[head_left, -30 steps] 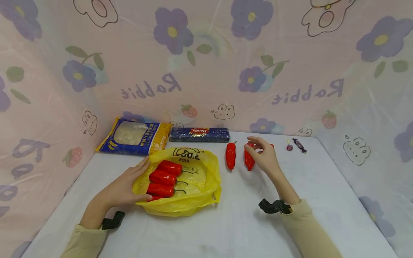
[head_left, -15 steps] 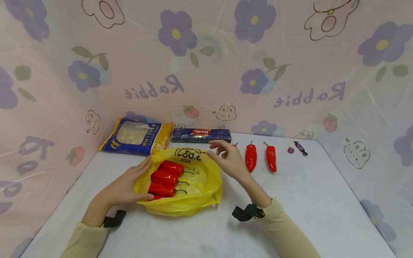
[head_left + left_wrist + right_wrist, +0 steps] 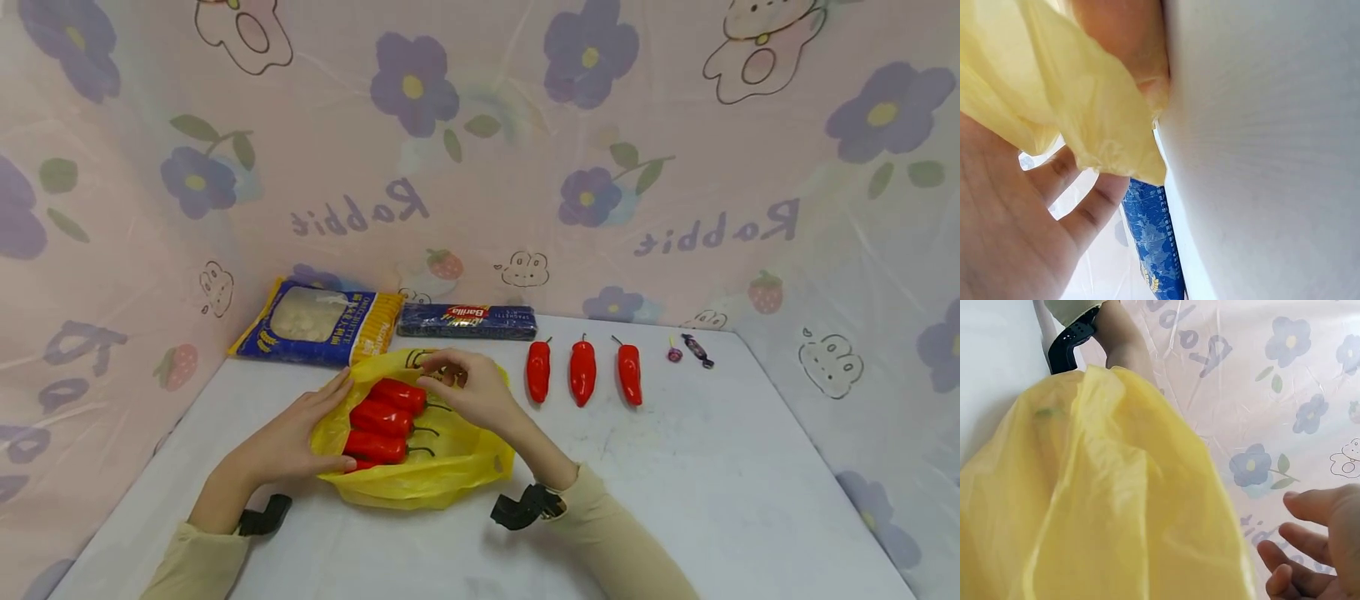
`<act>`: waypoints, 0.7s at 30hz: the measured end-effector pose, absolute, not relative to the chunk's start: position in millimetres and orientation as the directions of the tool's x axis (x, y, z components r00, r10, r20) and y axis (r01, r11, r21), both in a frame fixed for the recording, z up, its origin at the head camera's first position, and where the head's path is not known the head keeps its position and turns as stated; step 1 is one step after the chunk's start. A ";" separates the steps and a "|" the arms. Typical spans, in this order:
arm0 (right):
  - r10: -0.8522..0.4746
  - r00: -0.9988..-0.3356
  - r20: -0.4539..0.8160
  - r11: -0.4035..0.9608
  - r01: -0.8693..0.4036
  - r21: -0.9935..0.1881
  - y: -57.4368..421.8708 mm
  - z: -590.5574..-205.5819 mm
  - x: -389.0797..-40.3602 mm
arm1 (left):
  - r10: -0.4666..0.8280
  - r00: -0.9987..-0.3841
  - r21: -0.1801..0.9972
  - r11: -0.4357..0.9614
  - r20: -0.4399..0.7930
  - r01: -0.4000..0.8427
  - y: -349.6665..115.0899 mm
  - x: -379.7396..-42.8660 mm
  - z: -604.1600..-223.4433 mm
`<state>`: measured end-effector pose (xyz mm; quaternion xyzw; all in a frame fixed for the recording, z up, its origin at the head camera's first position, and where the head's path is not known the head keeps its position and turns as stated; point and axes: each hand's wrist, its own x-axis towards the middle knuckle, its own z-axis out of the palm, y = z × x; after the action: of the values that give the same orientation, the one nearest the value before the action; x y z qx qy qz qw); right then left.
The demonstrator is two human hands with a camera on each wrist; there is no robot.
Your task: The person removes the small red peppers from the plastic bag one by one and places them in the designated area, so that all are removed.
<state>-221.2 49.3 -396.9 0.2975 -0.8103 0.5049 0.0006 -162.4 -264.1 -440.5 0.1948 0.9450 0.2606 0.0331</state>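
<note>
A yellow plastic bag (image 3: 420,490) lies on the table with its mouth spread open. Inside it several red peppers (image 3: 381,417) with dark stems lie side by side. My left hand (image 3: 277,437) grips the bag's left rim, its thumb over the lower edge by the lowest pepper; the left wrist view shows yellow film (image 3: 1085,94) between thumb and fingers. Over the bag's right part hovers my right hand (image 3: 476,392), fingers loosely bent and holding nothing. In the right wrist view its fingers (image 3: 1300,540) are apart from the bag (image 3: 1104,500).
Three red peppers, left (image 3: 537,372), middle (image 3: 582,375) and right (image 3: 630,375), lie in a row right of the bag. Behind it are a blue and yellow pasta packet (image 3: 311,321) and a spaghetti packet (image 3: 467,322). A lollipop (image 3: 674,355) and a wrapped candy (image 3: 699,352) lie far right.
My right hand has moved left from the row of peppers to above the bag, uncovering all three peppers. The left hand stays at the bag's rim.
</note>
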 end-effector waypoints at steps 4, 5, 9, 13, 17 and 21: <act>-0.517 -0.812 0.270 0.335 -0.482 -0.810 40.8 -401.5 -222.9 | 0.384 -0.923 0.506 0.790 0.034 0.347 -263.8 -161.9 -440.9; -0.522 -0.812 0.261 0.345 -0.481 -0.806 39.6 -403.4 -223.4 | 0.383 -0.923 0.506 0.790 0.032 0.346 -263.7 -161.9 -441.1; -0.534 -0.813 0.233 0.400 -0.486 -0.777 34.9 -411.1 -225.6 | 0.380 -0.924 0.509 0.790 0.029 0.341 -265.3 -161.8 -441.1; -0.547 -0.811 0.208 0.448 -0.493 -0.746 30.9 -418.2 -228.1 | 0.380 -0.924 0.506 0.791 0.036 0.345 -267.4 -161.2 -440.0; -0.542 -0.822 0.176 0.489 -0.479 -0.729 29.1 -424.8 -230.1 | 0.384 -0.922 0.512 0.784 0.045 0.352 -267.8 -160.8 -439.0; -0.529 -0.836 0.144 0.526 -0.456 -0.718 30.6 -432.9 -232.4 | 0.397 -0.917 0.520 0.774 0.049 0.363 -265.3 -161.7 -440.4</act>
<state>-232.4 30.6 -432.9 0.2822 -0.8722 0.3968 -0.0460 -161.7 -265.3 -440.4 0.2016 0.9412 0.2693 0.0316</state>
